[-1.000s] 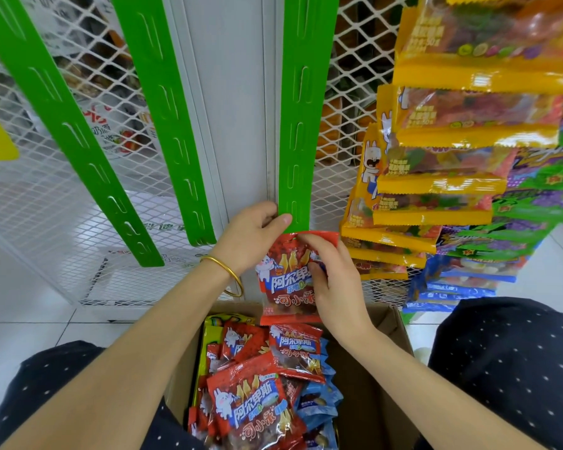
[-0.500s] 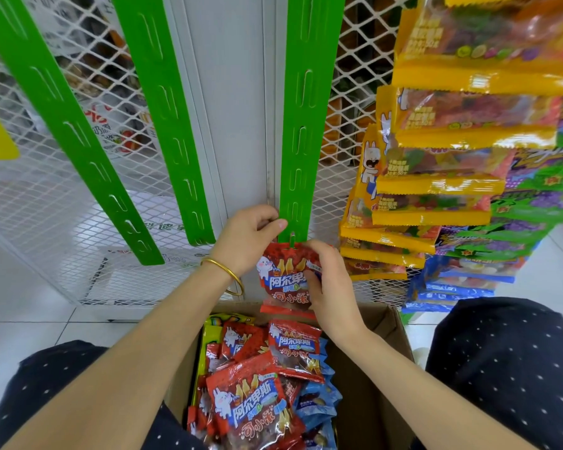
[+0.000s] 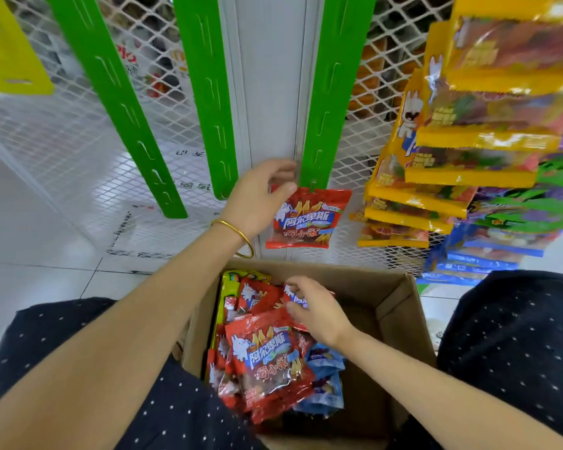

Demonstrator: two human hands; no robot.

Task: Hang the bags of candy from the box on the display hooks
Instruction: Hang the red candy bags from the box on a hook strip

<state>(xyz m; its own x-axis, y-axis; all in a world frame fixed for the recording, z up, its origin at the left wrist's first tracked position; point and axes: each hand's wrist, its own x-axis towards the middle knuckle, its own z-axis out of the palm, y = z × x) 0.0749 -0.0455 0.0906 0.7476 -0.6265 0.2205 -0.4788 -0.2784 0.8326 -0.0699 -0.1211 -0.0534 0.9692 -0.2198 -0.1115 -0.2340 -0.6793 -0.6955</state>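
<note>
A red candy bag hangs from the lowest hook of the green display strip. My left hand pinches the bag's top left corner between thumb and fingers. Below, an open cardboard box holds several red bags and some blue ones. My right hand is down inside the box, its fingers curled on the top edge of another red bag.
Two more green strips hang bare on the white mesh panel. On the right hang stacked yellow, green and blue bags. My knees in dark dotted fabric flank the box on white floor tiles.
The red bag now hangs from the strip's lowest hook. My right hand has let go of it and dropped into the box onto another red bag. My left hand stays at the bag's corner.
</note>
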